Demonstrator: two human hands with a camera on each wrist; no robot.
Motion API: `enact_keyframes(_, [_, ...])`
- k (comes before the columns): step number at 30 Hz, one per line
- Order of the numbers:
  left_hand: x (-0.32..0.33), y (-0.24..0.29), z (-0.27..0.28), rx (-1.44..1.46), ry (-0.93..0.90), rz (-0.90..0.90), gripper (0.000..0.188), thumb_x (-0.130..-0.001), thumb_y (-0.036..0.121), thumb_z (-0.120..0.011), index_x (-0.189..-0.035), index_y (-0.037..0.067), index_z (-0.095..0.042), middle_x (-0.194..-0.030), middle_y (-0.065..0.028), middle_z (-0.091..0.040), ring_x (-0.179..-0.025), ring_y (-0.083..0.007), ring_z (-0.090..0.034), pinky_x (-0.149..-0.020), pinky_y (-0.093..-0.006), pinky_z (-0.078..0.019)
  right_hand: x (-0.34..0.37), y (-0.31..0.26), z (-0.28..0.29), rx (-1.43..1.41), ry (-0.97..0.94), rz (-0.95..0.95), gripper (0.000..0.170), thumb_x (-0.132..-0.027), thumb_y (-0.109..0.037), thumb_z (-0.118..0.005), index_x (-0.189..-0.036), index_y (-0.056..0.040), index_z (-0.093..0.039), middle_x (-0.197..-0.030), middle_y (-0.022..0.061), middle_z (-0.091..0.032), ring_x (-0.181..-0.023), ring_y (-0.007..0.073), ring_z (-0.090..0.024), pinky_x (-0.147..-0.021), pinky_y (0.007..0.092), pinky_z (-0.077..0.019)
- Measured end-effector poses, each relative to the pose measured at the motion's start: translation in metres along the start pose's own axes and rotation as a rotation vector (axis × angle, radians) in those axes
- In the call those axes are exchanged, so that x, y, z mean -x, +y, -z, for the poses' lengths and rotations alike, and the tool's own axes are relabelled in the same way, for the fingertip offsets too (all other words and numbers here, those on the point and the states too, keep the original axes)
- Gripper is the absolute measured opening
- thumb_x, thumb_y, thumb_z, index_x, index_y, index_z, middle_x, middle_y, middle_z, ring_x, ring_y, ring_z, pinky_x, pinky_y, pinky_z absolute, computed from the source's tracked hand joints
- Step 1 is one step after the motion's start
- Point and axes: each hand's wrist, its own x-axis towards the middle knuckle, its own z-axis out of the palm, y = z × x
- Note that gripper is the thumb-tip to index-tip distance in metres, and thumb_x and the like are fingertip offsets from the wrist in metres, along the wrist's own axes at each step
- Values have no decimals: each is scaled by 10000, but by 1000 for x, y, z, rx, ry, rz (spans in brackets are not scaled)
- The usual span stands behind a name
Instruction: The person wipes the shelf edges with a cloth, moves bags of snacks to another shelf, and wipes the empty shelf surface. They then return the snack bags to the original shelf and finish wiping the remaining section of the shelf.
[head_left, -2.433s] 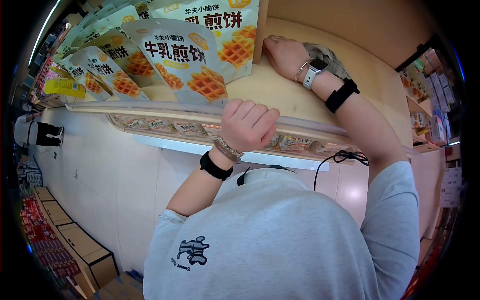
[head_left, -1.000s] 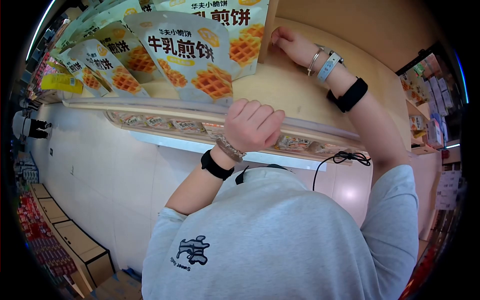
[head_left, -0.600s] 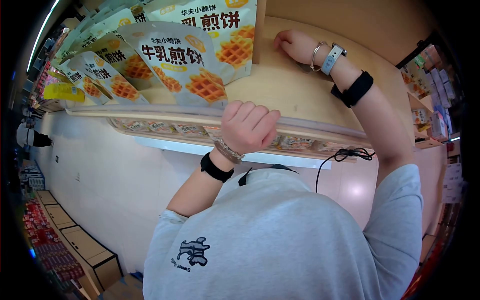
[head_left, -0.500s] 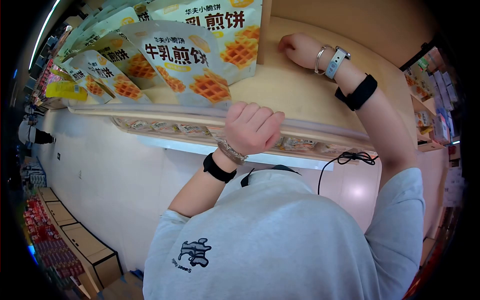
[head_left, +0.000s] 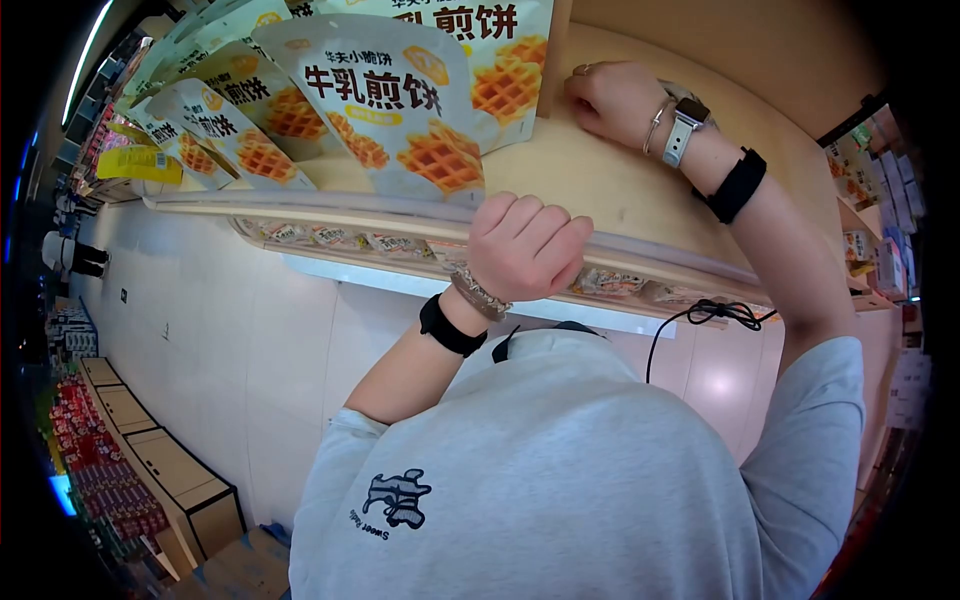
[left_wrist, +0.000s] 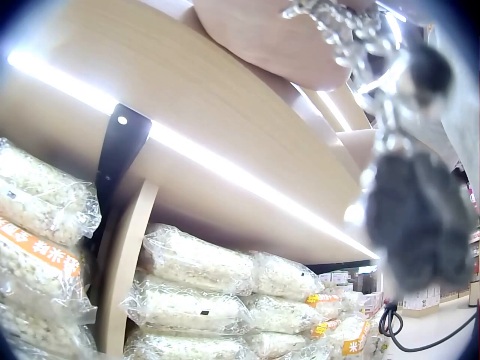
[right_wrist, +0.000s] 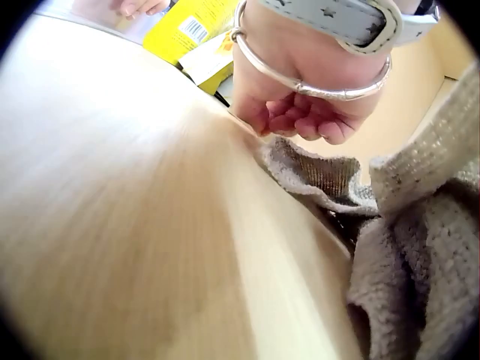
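The left hand (head_left: 528,248) has its fingers curled over the front edge of a pale wooden shelf (head_left: 620,190); part of it shows, blurred, at the top of the left wrist view. Farther back on the same shelf, the right hand (head_left: 622,105) is beside an upright panel, knuckles up. Below its curled fingers in the right wrist view, a grey-beige cloth (right_wrist: 405,262) bunches and trails along the wood, its near end at the fingertips. Most of that cloth is hidden behind the wrist in the head view.
Waffle snack pouches (head_left: 385,110) stand left of the panel, with a yellow packet (head_left: 140,163) at the far left. Clear bags (left_wrist: 196,259) are stacked on the shelf below. A black cable (head_left: 725,312) hangs near the front edge. Another person stands in the aisle.
The right hand has shifted and turned on the shelf since the earlier views, and some cloth shows again behind its wrist. The left hand has stayed at the edge.
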Motion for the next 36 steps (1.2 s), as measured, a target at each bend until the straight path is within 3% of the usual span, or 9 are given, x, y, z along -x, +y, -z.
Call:
enact_keyframes(3, [0,0,1,1,-5,-3,264,-548,68,-560,-804,118,-606,-638,10,-510,-547,-166,-459,-568,-302,-330,1,-5,-5,-17,198,251,86,-720,-137,-569,-783,-80,-581,-672,83,-568,-639,276,-570,-579,384,-464])
enact_keyframes(6, [0,0,1,-2,-16,-5,266,-551,68,-562,-808,118,-605,-636,9,-503,-545,-167,-455,-564,-304,-328,4,-11,-3,95,118,322,106,-718,-158,-584,-811,-109,-576,-660,64,-562,-607,256,-567,-551,374,-456])
enact_keyframes(15, [0,0,0,13,9,2,276,-542,62,-557,-809,119,-602,-638,3,-502,-548,-171,-461,-561,-302,-328,2,-10,-2,178,22,325,209,-727,-162,-572,-933,-171,-602,-673,44,-574,-636,244,-571,-577,350,-457])
enact_keyframes(24, [-2,0,-1,24,20,-2,253,-541,54,-552,-784,115,-592,-627,0,-513,-543,-178,-472,-564,-301,-333,-2,-20,0,332,10,427,59,-717,-154,-536,-762,-116,-530,-656,29,-560,-677,205,-575,-626,324,-465])
enact_keyframes(28, [-3,0,0,23,9,-4,240,-546,56,-550,-776,113,-592,-631,-4,-519,-546,-180,-476,-569,-299,-336,-1,-19,-2,322,-4,392,90,-720,-158,-551,-788,-104,-529,-611,63,-550,-645,237,-576,-631,341,-464])
enact_keyframes(31, [-3,0,0,26,8,-8,232,-547,60,-552,-769,114,-592,-635,-6,-522,-546,-180,-477,-574,-298,-339,6,-11,10,123,-22,183,82,-726,-141,-553,-790,-90,-546,-619,87,-556,-626,281,-568,-607,361,-454])
enact_keyframes(34, [-3,0,0,2,-1,-15,230,-546,59,-549,-764,115,-593,-630,-6,-521,-545,-180,-475,-574,-300,-340,28,-9,36,-170,-40,245,55,-726,-125,-551,-757,-82,-567,-640,91,-574,-623,295,-565,-577,380,-444])
enact_keyframes(35, [-3,0,0,6,-2,-11,230,-545,57,-548,-763,115,-594,-629,-7,-521,-544,-181,-475,-572,-300,-339,37,-16,45,-287,-215,98,32,-716,-108,-561,-704,-84,-579,-638,80,-584,-613,276,-572,-565,381,-445])
enact_keyframes(36, [-3,0,0,9,-5,-8,230,-544,55,-547,-761,115,-594,-627,-7,-522,-543,-181,-474,-571,-301,-339,45,-20,45,-316,-248,106,28,-711,-106,-567,-703,-85,-583,-635,79,-586,-614,274,-573,-569,376,-448])
